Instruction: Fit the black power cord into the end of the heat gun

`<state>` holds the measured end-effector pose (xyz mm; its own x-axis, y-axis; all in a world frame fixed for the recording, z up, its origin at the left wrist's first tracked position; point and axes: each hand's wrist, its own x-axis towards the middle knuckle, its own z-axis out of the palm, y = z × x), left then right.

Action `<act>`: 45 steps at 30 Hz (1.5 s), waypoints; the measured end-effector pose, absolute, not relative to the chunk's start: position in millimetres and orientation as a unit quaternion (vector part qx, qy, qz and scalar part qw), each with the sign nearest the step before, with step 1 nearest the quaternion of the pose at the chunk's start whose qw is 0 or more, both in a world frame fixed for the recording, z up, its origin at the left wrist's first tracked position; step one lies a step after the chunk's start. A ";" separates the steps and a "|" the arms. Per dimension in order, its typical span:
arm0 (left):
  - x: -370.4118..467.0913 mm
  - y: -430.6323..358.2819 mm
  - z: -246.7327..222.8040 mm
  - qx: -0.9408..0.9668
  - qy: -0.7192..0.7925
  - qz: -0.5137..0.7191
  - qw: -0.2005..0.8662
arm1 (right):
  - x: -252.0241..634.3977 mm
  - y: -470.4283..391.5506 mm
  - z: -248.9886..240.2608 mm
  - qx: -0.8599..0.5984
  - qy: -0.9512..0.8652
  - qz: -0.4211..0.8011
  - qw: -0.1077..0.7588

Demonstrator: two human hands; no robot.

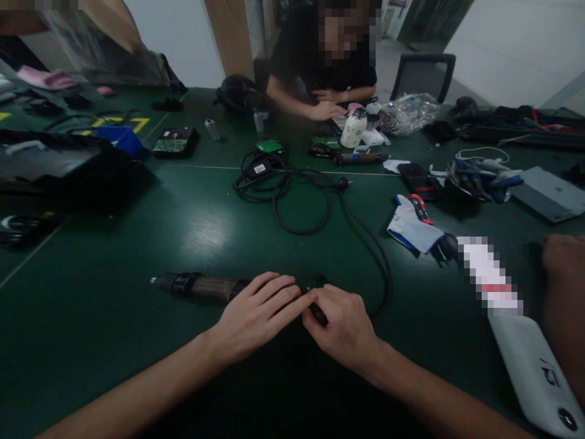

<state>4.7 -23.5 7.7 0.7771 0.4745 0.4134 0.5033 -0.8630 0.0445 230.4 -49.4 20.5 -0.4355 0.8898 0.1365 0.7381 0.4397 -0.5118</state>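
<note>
An electric screwdriver [210,288] with a brown body and black nose lies on the green table, its metal tip pointing left. My left hand [260,308] is closed over its rear part, fingers laid across the body. At the tail end, my right hand [340,320] pinches with thumb and forefinger where the black cable [388,274] meets the tool; the fingers hide most of that joint. Both hands touch there. From behind my right hand the cable curves up to a coil with a power adapter [259,169] and a plug [343,183].
Across the table [137,353] sits a person [329,73]. Circuit-board units [176,143], a patterned bottle [353,129], another screwdriver [361,158] and gloves [414,225] lie around. A white device [534,366] stands at right, near another person's arm [567,305]. A black bag [68,171] is at left.
</note>
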 end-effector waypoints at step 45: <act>5.0 -24.1 6.8 -0.939 -0.259 -0.224 0.039 | 230.2 -49.3 19.4 -0.490 -0.824 0.186 0.214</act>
